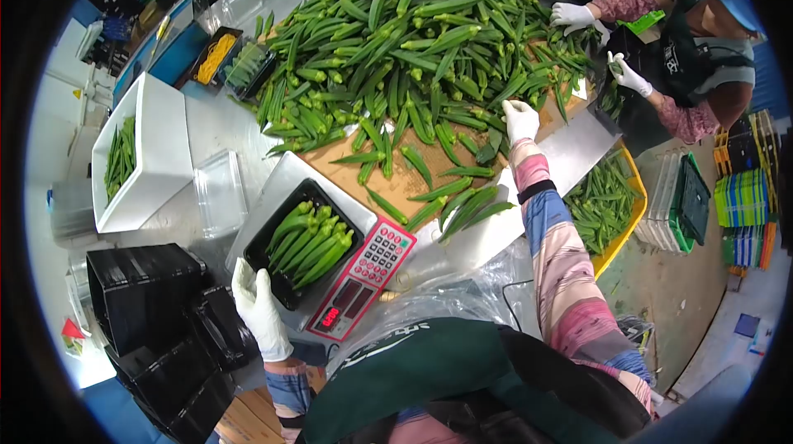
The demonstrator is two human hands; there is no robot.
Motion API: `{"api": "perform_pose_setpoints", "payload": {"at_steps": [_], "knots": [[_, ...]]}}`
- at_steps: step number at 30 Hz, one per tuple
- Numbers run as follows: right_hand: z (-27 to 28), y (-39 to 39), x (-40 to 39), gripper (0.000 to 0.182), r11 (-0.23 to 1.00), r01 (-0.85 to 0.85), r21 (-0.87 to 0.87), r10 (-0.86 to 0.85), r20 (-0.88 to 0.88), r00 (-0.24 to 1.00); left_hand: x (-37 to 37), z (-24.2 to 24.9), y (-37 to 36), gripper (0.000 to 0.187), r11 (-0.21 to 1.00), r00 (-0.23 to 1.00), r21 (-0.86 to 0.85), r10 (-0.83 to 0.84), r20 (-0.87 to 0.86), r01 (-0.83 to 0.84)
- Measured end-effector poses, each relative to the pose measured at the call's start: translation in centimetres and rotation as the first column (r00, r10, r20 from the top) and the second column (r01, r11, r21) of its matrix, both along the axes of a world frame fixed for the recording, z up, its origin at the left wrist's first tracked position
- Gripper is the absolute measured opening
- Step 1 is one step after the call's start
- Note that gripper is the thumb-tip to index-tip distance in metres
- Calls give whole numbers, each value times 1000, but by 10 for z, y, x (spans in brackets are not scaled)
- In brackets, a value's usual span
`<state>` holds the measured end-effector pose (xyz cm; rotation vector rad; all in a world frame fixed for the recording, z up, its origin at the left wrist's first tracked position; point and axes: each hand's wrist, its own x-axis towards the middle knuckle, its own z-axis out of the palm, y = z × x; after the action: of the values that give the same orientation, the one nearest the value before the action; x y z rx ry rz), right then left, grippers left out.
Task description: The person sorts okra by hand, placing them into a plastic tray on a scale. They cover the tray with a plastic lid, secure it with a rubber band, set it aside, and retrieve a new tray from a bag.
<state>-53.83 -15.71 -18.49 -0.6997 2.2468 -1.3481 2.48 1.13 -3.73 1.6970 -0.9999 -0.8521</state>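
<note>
A black tray (291, 294) with a row of green okra pods (310, 244) rests on a scale with a red keypad panel (363, 279), whose display glows red. My left hand (263, 316), in a white glove, is beside the tray's near-left corner, thumb and fingers apart, holding nothing. Reaching forward, my right hand (522, 122), also gloved, is at the near-right edge of a large okra heap (405, 39). Its fingers are bent together against the pods; what lies between the fingertips is too small to make out. Loose okra lie on the brown board (339, 165) below.
Black empty trays (149, 287) are stacked at left, near a white bin (161, 147) with okra and clear lids (220, 196). A yellow crate (634, 204) of okra stands at right. Across the heap, a co-worker's gloved hands (574, 16) handle okra.
</note>
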Motion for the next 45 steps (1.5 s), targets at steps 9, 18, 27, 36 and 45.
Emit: {"api": "perform_pose_setpoints", "payload": {"at_steps": [9,18,27,36,45], "knots": [[30,-13,-10,21,984,-73,-164,142,462,875,0,11,-4,48,996,997,52,74,-21,-73],[125,84,70,48,705,-212,-677,707,645,290,-2,7,-4,47,999,1000,-34,20,17,-20],[167,103,222,38,426,-861,-280,905,136,403,-4,20,12,47,997,991,-24,74,-107,-77],[190,108,344,31,194,-948,-251,976,-51,213,0,24,29,43,982,997,-178,57,-60,-67],[162,141,343,29,203,-953,-223,931,-259,259,-44,42,-2,38,888,919,-238,-377,116,395]]}}
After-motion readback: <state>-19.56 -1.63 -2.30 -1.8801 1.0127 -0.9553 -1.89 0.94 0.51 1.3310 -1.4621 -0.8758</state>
